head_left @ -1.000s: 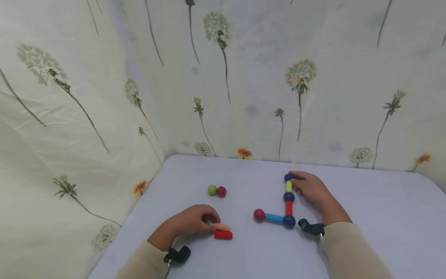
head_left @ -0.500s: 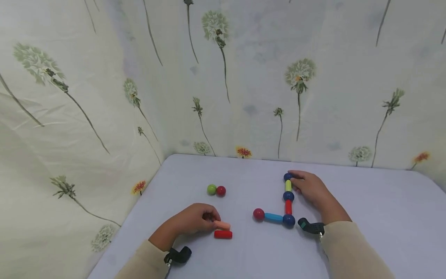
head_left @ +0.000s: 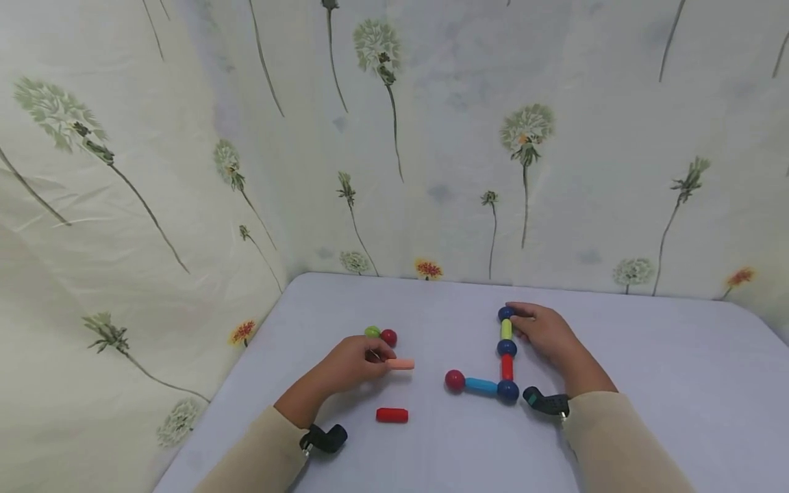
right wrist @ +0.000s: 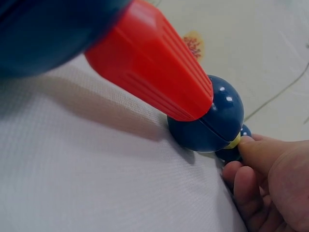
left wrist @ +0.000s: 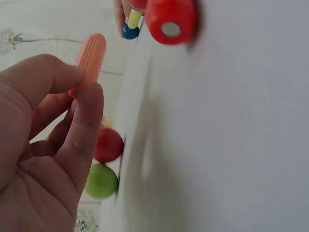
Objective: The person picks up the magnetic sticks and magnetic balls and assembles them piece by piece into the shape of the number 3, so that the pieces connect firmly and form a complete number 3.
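Between thumb and fingers, my left hand (head_left: 354,363) pinches an orange magnetic rod (left wrist: 91,63), raised above the table. A red rod (head_left: 392,415) lies on the cloth below that hand. My right hand (head_left: 545,332) holds the far end of an L-shaped chain, its thumb at the yellow rod (head_left: 506,330) and a finger at the far blue ball (head_left: 506,313). From there the chain runs through a middle blue ball (right wrist: 227,108), another red rod (right wrist: 154,63) and a corner blue ball (head_left: 508,391). A light-blue rod (head_left: 481,386) then leads left to a dark red ball (head_left: 455,381).
Just beyond the left hand, a green ball (left wrist: 102,181) and a red ball (left wrist: 108,145) sit side by side. The white table (head_left: 456,452) backs onto a dandelion-patterned curtain (head_left: 444,137). Black wrist cameras are strapped at both sleeves.
The left hand has lifted the orange rod from beside the red rod and carried it away from the body, now partly covering the green ball. My right hand keeps its place on the chain.
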Motion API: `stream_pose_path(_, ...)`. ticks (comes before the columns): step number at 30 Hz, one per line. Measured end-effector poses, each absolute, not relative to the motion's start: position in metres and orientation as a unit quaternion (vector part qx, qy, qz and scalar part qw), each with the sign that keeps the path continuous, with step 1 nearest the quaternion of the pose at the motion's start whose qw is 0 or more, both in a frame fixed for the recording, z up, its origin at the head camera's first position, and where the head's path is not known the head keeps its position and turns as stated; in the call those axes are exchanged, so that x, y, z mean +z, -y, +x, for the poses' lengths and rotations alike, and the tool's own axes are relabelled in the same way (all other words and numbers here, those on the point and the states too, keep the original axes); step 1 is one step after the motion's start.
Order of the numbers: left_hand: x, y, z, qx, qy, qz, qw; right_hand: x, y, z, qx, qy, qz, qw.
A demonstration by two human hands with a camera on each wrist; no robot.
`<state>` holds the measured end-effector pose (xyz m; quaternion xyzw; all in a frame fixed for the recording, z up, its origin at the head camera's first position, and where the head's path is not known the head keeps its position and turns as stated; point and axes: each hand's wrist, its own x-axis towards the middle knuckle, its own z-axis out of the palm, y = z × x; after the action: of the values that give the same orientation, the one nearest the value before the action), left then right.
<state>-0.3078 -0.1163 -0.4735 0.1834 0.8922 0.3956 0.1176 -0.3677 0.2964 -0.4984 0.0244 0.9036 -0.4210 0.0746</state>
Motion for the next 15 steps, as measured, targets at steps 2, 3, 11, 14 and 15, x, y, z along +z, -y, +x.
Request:
stream_pose_path(2, -0.470, 0.108, -0.311, 0.395, -0.893, 0.186, 0.112, -0.499, -0.297, -0.368, -0.420, -0.904, 0.027, 0.076)
stream_pose_path(3, -0.469, 0.103, -0.313, 0.395, -0.893, 0.187, 0.111, -0.499, -0.297, -0.368, -0.419, -0.904, 0.026, 0.076)
stream_pose_path(11, -0.461, 0.063, -0.332, 0.395, -0.893, 0.177, 0.122, -0.499, -0.296, -0.364, -0.409, -0.910, 0.027, 0.066)
stream_pose_path(14, -0.460, 0.053, -0.338, 0.384, -0.899, 0.173, 0.119, -0.498, -0.295, -0.362, -0.411, -0.909, 0.026, 0.066)
stream_pose_path(15, -0.460, 0.050, -0.340, 0.378, -0.902, 0.170, 0.118, -0.498, -0.295, -0.362, -0.411, -0.909, 0.027, 0.066)
